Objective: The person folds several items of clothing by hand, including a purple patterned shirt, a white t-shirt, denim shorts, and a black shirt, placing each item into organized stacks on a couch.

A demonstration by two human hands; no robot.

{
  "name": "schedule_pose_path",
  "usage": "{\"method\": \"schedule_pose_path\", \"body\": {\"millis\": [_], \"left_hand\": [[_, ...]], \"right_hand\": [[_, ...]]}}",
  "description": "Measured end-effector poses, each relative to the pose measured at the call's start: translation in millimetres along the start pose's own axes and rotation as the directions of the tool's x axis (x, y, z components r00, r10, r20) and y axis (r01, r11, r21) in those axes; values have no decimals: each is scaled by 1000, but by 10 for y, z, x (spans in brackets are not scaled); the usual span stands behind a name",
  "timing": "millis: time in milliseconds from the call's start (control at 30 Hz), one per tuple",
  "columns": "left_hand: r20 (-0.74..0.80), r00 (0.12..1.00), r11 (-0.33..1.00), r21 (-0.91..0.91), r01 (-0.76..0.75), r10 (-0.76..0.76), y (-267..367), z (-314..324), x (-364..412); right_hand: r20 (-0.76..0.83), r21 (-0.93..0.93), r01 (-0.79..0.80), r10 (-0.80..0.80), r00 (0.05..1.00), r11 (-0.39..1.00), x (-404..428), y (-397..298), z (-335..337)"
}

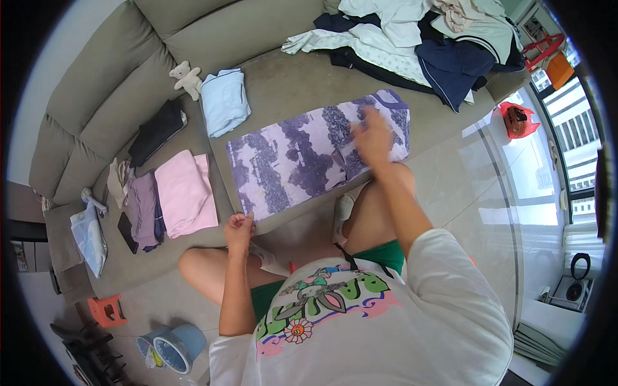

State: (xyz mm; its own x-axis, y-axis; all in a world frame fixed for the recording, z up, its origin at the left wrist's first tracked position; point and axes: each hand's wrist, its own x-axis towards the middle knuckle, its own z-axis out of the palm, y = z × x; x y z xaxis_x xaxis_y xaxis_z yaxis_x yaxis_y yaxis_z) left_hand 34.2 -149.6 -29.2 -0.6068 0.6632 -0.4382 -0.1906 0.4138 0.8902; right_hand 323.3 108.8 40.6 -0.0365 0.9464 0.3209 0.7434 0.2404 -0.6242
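Note:
A purple and white patterned garment (299, 154), folded lengthwise into a long panel, lies on the sofa seat before me. My left hand (239, 229) pinches its near left corner between thumb and fingers. Over the garment's right part is my right hand (372, 137), blurred, near the purple neckband; whether its fingers touch the cloth I cannot tell. Beyond the garment's left end are a folded light blue garment (225, 102) and a small teddy bear (186, 79). A folded pink garment (187, 194) rests to the left.
Loose clothes (386, 53) are heaped on the sofa's far right. Farther left lie a folded black garment (157, 130), a purple garment (143, 210), a dark phone-like object (127, 232) and a light blue bundle (90, 236). An orange stool (107, 310) and blue bins (181, 347) stand on the floor.

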Motion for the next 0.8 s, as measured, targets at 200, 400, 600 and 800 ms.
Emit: {"method": "schedule_pose_path", "body": {"millis": [200,400,600,800], "left_hand": [[8,999,994,97,49,-50,141,121,19],[64,996,998,25,66,-67,142,97,-23],[128,985,988,-87,130,-118,126,23,-10],[189,976,982,-133,137,-110,147,55,-12]], "right_hand": [[-4,-288,-431,448,894,855,120,1276,-468],[370,370,-517,388,844,772,314,1196,-358],[388,45,39,-53,920,998,114,-261,-190],[454,60,317,-309,836,946,-669,-761,454]]}}
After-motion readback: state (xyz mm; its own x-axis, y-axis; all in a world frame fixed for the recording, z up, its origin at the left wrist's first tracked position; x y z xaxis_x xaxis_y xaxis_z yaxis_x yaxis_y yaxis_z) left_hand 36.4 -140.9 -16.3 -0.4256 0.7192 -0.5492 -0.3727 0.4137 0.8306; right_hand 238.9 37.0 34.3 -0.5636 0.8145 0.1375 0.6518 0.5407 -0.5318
